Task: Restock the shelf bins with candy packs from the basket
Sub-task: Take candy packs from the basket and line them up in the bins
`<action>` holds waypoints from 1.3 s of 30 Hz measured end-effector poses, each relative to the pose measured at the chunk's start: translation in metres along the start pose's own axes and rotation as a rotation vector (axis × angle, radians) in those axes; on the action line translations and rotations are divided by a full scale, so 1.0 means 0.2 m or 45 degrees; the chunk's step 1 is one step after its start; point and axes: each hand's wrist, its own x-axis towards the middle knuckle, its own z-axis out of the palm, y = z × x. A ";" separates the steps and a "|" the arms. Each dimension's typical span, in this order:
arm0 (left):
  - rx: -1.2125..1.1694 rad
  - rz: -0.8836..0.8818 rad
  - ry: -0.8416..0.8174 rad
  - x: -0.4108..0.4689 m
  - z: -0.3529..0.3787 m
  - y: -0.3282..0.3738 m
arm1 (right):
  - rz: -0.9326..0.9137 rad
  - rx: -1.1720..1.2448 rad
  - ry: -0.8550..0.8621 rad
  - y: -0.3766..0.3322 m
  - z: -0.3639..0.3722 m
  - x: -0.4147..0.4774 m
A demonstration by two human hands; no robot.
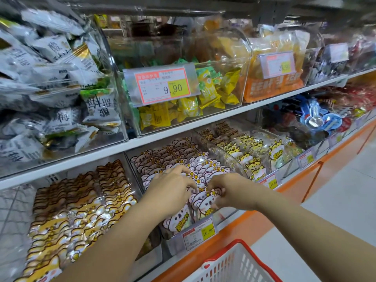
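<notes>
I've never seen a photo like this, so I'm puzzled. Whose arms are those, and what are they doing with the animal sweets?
The camera sits on a person's head, so you see their own two arms reaching forward. They stand at a shop shelf full of clear bins. The left hand rests on the koala candy packs in the middle bin. The right hand pinches a pack near the front. At the bottom is a red-and-white basket.

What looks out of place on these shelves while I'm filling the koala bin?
Nothing spilled or torn that I can see. The grey-white packs in the top-left bin are heaped untidily, unlike the neat rows below. The front koala packs, between the left hand and right hand, lean askew.
</notes>
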 end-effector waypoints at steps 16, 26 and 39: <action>0.321 0.008 0.033 0.01 0.21 0.11 | -0.020 -0.250 -0.110 -0.04 0.03 0.10; 0.341 0.132 0.019 -0.03 0.20 0.03 | -0.005 0.025 0.007 0.03 0.10 0.06; 0.109 0.067 0.084 -0.04 0.25 0.13 | 0.078 -0.249 0.420 0.19 0.15 0.08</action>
